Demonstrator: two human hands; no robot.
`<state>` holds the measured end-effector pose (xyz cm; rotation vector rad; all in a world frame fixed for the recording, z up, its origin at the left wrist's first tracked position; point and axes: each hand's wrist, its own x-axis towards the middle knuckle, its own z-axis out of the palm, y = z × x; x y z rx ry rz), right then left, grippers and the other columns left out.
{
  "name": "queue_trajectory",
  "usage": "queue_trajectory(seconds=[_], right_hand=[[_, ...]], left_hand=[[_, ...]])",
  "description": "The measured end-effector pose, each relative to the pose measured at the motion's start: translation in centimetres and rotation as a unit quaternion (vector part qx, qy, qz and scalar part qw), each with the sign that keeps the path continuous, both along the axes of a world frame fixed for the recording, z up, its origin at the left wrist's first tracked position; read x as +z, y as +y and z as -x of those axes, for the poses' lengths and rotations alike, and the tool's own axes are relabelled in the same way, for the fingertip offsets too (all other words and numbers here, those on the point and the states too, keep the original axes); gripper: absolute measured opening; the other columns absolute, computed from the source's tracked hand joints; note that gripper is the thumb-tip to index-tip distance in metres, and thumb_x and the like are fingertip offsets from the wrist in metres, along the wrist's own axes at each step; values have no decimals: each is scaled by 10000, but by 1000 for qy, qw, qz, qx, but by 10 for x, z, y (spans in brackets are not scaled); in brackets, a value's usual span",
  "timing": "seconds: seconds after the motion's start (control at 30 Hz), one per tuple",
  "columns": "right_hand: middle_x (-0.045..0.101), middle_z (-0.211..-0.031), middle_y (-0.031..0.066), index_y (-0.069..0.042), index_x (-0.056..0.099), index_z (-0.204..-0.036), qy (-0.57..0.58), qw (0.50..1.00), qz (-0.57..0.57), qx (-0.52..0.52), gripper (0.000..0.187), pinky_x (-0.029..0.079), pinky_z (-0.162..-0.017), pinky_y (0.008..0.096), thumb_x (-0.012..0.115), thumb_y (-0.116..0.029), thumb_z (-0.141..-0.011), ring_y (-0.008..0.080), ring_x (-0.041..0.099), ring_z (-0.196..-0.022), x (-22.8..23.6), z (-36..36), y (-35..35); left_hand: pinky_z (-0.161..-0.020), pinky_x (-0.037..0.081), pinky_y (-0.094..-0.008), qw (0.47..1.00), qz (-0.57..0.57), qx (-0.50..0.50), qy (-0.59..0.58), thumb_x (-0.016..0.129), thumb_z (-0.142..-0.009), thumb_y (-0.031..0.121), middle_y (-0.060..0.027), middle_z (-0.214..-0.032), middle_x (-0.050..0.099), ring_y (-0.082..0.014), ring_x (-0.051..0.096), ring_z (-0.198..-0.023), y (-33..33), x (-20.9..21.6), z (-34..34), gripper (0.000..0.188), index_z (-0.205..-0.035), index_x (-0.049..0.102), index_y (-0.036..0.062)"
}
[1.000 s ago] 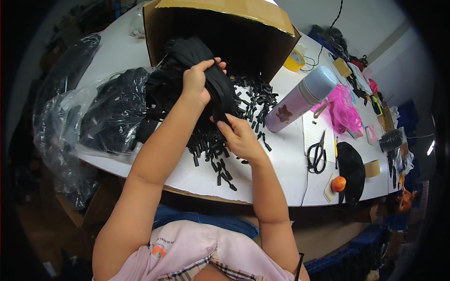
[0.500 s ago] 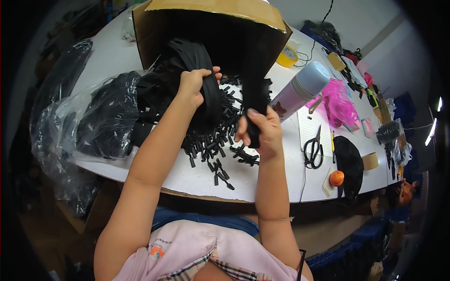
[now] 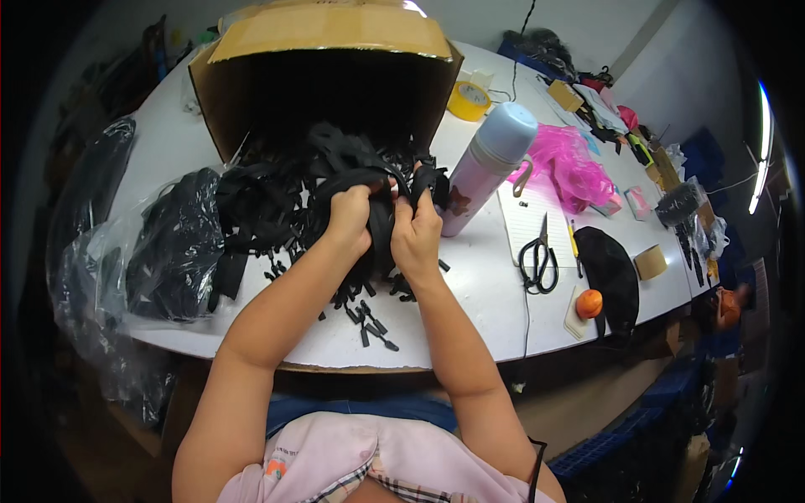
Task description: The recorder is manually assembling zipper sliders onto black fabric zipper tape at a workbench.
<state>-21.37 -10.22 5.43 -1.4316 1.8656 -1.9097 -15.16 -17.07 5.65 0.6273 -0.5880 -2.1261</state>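
My left hand is closed around a looped bundle of black fabric straps, just in front of the open cardboard box. Close beside it, my right hand pinches a black strap between thumb and fingers, near the bundle's right side. More black straps lie heaped on the white table to the left. Below my hands, small black plastic end pieces are scattered near the table's front edge. Parts of the straps inside both grips are hidden by my fingers.
The cardboard box opens toward me. A pale bottle stands right of my right hand. Farther right lie scissors, a pink plastic bag, an orange round object and tape. Clear plastic bagging lies left.
My right hand has moved in beside my left, and the long strap it held up is lowered. The left hand's bundle has dropped onto the heap. The view has shifted slightly.
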Motion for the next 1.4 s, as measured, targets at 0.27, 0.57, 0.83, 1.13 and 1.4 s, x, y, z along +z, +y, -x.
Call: queue_trajectory(seconds=[0.27, 0.57, 0.83, 1.13, 1.4], right_hand=[[566, -751, 213, 14, 415, -1159, 153, 976, -152, -34, 389, 445, -574, 330, 422, -23, -772, 284, 579, -641, 1, 3, 3], [575, -788, 180, -18, 443, -1131, 280, 950, -130, 41, 377, 444, -597, 382, 478, -97, -764, 319, 567, -701, 2, 1, 7], [569, -718, 127, -13, 520, -983, 177, 984, -11, 21, 290, 439, -530, 317, 547, -228, -791, 260, 555, -584, 4, 6, 3], [522, -641, -6, -10, 549, -837, -274, 953, 115, 57, 173, 360, -430, 165, 586, -173, -792, 39, 435, -467, 7, 24, 3], [577, -680, 7, -9, 593, -845, -299, 932, 5, 204, 127, 352, -460, 148, 621, -93, -755, 37, 486, -543, 15, 29, 15]], left_hand=[[-629, 439, -231, 998, 31, 39, -24, 561, -742, 135, -58, -777, 588, -143, 558, -692, 17, 3, 1, 142, -765, 582, -3], [-593, 437, -236, 991, 86, 44, -91, 580, -759, 196, -52, -668, 571, -138, 534, -605, -2, -4, -3, 189, -710, 584, 13], [-587, 445, -242, 990, 99, 52, -87, 606, -737, 96, -73, -721, 578, -136, 546, -626, 2, 9, -8, 121, -729, 582, -23], [-568, 472, -239, 974, 181, -111, -82, 592, -754, 106, -38, -708, 572, -118, 556, -653, 21, 32, -12, 125, -860, 576, 42], [-589, 494, -251, 970, 34, -233, 56, 561, -807, 264, -65, -689, 573, -151, 582, -671, 6, 20, -6, 273, -863, 556, -3]])
